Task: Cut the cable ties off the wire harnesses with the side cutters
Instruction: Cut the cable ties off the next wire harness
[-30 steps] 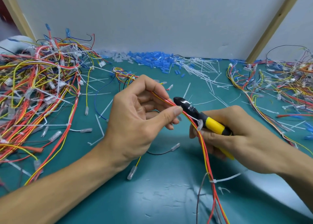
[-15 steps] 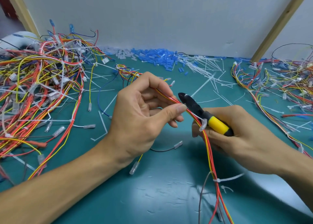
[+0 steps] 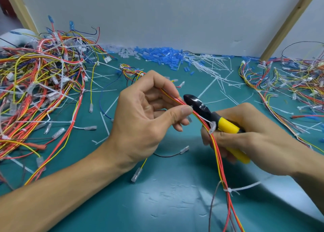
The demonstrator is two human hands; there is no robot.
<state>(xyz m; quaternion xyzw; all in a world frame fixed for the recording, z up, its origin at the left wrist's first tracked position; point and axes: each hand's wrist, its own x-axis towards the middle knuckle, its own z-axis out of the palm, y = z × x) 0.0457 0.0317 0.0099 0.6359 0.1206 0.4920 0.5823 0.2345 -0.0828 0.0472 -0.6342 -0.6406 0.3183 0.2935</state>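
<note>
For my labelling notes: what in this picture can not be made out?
Head view, side cutters: cutting edges hidden behind the harness wires.
Head view, harness: lower end cut off by the bottom edge.
Head view, cable tie: whether already cut, too small to tell.

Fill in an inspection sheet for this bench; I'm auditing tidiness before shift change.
Surface: green mat, scuffed in front.
Job's things: side cutters beside the held harness; upper cable tie and lower cable tie on it.
Clutter: cut ties and blue sleeves near the wall.
Hands: left hand pinches the harness; right hand grips the side cutters.
Cables: left wire pile, right wire pile.
Surroundings: white wall, wooden batten.
</note>
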